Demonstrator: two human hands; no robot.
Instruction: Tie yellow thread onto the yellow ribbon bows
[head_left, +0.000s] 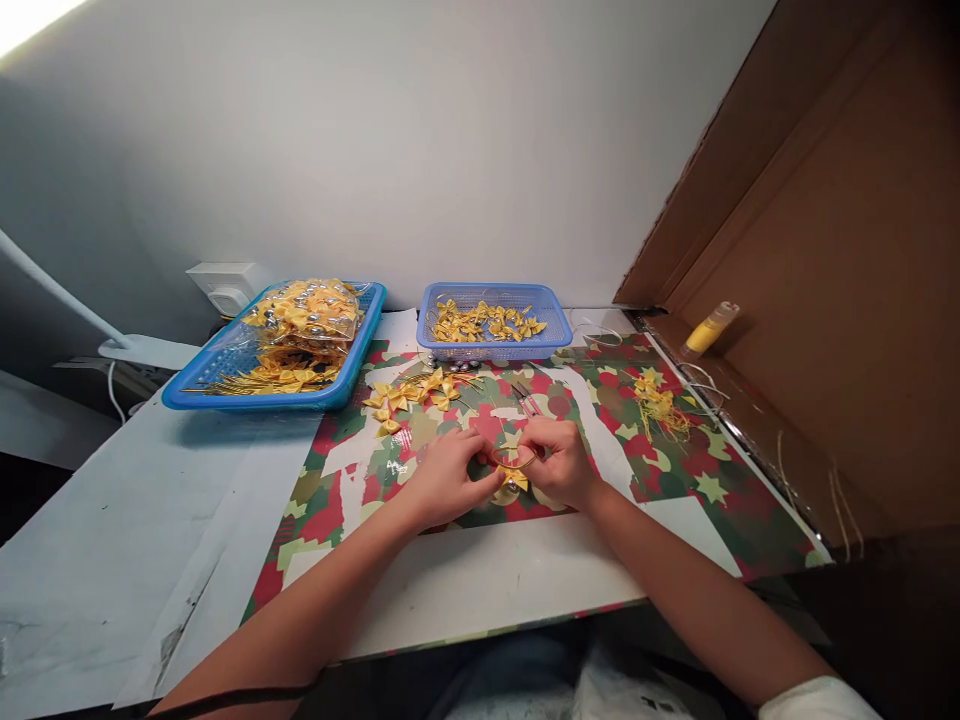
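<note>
Grips closed — left hand [448,476], right hand [562,460] pinching curved golden stem [514,467] beside yellow ribbon bow [514,479]; best bent gently, folds uncrushed.

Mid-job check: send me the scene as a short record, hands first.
Left hand: at a thin curved strand, grip unclear
Right hand: pinching the strand
Nearest the hands: yellow bow
Left tray: blue, holding a clear bag
Back basket: blue, holding yellow pieces
Beyond left hand: loose yellow bows
</note>
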